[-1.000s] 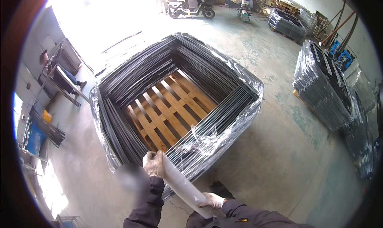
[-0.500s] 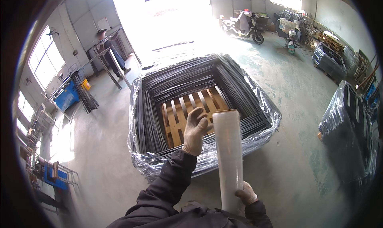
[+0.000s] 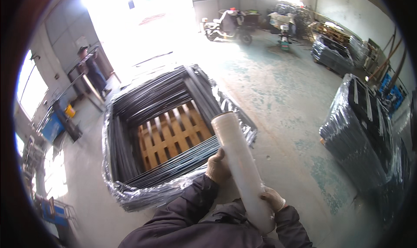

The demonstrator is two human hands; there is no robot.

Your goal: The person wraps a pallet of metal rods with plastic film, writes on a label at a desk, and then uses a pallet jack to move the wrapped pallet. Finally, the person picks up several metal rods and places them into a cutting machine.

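A long roll of clear stretch film (image 3: 240,161) slants across my front, its top end leaning left. My left hand (image 3: 218,166), in a pale knit glove, is closed on the roll's left side, its fingers partly hidden behind it. Lower down, my right hand (image 3: 273,199), also gloved, grips the right side near the bottom end. Beyond the roll stands a square stack of dark metal rods (image 3: 150,91), laid around an open middle. Crumpled film wraps its outer sides (image 3: 143,200). Inside, a wooden pallet (image 3: 161,154) shows at the bottom.
Another film-wrapped stack (image 3: 354,131) stands at the right, and a smaller one (image 3: 332,55) behind it. Parked scooters (image 3: 228,29) are by the bright doorway. At the far left a person (image 3: 92,70) stands beside a metal frame, with a blue bin (image 3: 53,125) nearer.
My left hand has come down from beside the roll's top and closed on its side. The roll now tilts left. My view has turned right, so the stack sits further left.
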